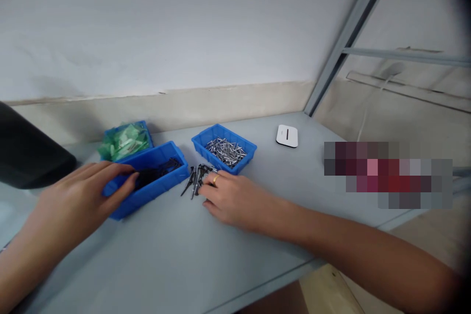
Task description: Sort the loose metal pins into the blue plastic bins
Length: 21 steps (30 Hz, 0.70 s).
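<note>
My left hand [88, 191] reaches over the near rim of a blue bin [147, 196] with small black parts [165, 168] inside. Its thumb and fingers come together above the parts, and what they hold, if anything, is hidden. My right hand [230, 196], with a ring on one finger, rests its curled fingertips at a small pile of black and silver pieces [195, 182] on the table, just right of that bin. Whether a piece is between those fingers cannot be made out. Behind the pile, a second blue bin [238, 168] holds many silver pins [226, 151].
Green plastic packets [128, 141] fill another blue bin [148, 133] at the back left. A large black object [29, 149] stands at the far left. A white device [287, 136] lies on the grey table [162, 260]. A metal frame [342, 49] rises at the right.
</note>
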Motion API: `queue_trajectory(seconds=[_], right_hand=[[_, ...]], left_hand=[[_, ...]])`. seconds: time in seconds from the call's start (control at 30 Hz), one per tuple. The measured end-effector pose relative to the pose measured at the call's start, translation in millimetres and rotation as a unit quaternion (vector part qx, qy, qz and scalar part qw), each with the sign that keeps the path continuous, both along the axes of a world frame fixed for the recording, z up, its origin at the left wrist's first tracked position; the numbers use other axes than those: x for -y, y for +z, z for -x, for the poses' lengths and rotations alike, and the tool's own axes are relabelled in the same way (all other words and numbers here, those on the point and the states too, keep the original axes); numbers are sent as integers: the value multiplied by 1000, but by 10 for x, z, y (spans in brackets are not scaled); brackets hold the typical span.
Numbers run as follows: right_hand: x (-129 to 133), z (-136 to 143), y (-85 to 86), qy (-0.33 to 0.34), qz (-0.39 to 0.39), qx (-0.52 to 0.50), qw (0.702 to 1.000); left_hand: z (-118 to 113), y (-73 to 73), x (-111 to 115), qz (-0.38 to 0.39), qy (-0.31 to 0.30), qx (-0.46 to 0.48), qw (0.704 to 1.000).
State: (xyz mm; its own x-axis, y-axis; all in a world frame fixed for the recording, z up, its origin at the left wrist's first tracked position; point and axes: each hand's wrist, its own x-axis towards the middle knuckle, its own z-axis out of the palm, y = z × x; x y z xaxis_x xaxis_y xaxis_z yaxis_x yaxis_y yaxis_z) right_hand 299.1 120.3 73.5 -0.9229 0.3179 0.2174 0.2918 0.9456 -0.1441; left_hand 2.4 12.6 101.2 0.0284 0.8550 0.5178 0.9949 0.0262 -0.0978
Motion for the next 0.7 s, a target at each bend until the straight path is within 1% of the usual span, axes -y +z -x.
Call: queue_trajectory(seconds=[0.13, 0.3, 0.37, 0.43, 0.47, 0.5, 0.57, 0.63, 0.67, 0.7], right_hand=[[-20, 5, -39, -4, -1, 24, 1000], [-9, 2, -14, -18, -3, 40, 999], [1, 0, -8, -15, -4, 42, 999], [7, -2, -4, -2, -7, 50, 999], [8, -2, 0, 4, -9, 53, 999], [8, -1, 6, 8, -8, 55, 998], [10, 3, 22, 15, -5, 59, 998], [16, 11, 38, 17, -3, 58, 998], [19, 16, 41, 14, -6, 53, 998], [22, 21, 41, 10, -12, 44, 999]], left_hand=[[107, -63, -15, 59, -2, 19, 998], [284, -129, -74, 109, 62, 59, 990], [291, -129, -84, 119, 73, 71, 988], [255, -121, -82, 119, 65, 82, 987], [222, -117, -76, 114, 47, 84, 989], [181, -113, -67, 103, 16, 82, 991], [74, -103, -37, 67, -85, 67, 992], [-60, -98, 5, 29, -198, 55, 978], [-132, -101, 27, 26, -240, 56, 969], [-205, -110, 49, 18, -268, 66, 961]])
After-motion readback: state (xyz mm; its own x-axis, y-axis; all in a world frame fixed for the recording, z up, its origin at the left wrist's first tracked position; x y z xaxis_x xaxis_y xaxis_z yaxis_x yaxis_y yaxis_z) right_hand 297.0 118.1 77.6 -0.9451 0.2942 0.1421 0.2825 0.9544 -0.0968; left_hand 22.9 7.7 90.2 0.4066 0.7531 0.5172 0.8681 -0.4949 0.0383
